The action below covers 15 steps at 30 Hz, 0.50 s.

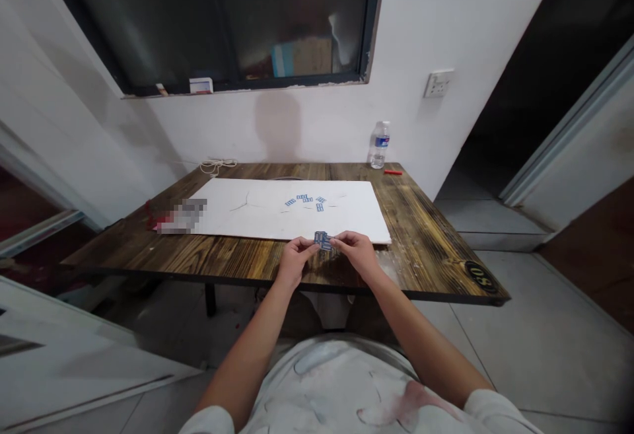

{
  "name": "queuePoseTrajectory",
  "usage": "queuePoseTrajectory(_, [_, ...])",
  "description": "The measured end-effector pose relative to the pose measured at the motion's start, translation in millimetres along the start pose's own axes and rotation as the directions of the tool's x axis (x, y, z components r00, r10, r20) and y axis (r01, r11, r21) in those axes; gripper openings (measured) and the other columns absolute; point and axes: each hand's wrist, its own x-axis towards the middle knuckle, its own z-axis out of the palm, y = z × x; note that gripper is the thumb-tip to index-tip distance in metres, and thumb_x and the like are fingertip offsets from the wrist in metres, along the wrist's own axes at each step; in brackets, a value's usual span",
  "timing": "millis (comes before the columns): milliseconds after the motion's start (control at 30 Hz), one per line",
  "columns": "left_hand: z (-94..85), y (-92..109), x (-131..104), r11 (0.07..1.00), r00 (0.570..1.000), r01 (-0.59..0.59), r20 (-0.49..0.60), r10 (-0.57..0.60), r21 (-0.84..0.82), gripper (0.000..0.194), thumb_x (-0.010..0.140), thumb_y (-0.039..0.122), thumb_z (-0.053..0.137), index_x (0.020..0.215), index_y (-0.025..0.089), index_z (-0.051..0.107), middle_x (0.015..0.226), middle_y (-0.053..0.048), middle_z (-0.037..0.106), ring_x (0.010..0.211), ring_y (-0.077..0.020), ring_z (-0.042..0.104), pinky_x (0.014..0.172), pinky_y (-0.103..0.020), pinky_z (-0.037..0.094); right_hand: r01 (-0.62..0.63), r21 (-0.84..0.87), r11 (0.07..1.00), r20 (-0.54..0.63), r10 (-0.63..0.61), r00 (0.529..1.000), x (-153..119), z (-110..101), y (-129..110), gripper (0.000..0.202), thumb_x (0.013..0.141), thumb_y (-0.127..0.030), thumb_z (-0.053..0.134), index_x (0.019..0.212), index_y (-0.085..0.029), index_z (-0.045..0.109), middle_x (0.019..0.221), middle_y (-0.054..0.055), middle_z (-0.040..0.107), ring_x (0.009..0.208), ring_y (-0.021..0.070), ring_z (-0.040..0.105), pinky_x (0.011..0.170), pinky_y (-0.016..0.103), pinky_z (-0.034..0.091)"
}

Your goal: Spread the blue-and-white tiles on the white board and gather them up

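Observation:
Small blue-and-grey flat pieces (pixel 322 240) are pinched between my two hands, just over the table's front edge. My left hand (pixel 296 259) grips them from the left with thumb and fingers. From the right, my right hand (pixel 357 252) closes its fingertips on their other side. Beyond them lies a white board (pixel 257 219) with thin dark lines drawn on it. Several small blue-edged pieces (pixel 302 198) are spread over its right half. How many pieces I hold is too small to tell.
A brown wooden table (pixel 426 242) carries the board. At its back are a water bottle (pixel 380 146), a red pen (pixel 393 172) and a coiled white cord (pixel 218 164). A blurred item (pixel 183 217) lies on the board's left end.

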Motion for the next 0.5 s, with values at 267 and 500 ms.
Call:
queuePoseTrajectory(267, [-0.4, -1.0, -0.8, 0.998, 0.999, -0.017, 0.047, 0.015, 0.054, 0.028, 0.05, 0.032, 0.086, 0.064, 0.016, 0.068, 0.067, -0.002, 0.068, 0.061, -0.0135, 0.059, 0.064, -0.027, 0.048, 0.02, -0.056, 0.998, 0.0, -0.02, 1.0, -1.6, 1.7, -1.2, 0.031, 0.07, -0.049, 0.069, 0.069, -0.018, 0.069, 0.066, 0.003, 0.067, 0.06, 0.0165, 0.057, 0.058, 0.027, 0.043])
queuePoseTrajectory(500, [-4.8, -7.1, -0.2, 0.996, 0.994, -0.03, 0.11, 0.02, 0.084, 0.026, 0.053, 0.032, 0.086, 0.063, 0.016, 0.067, 0.066, -0.002, 0.068, 0.061, -0.0139, 0.06, 0.064, -0.027, 0.048, -0.031, 0.068, 0.997, -0.005, 0.032, 0.999, -2.8, 10.4, -0.4, 0.033, 0.065, -0.048, 0.073, 0.078, -0.018, 0.07, 0.076, 0.005, 0.071, 0.07, 0.0188, 0.062, 0.065, 0.029, 0.048])
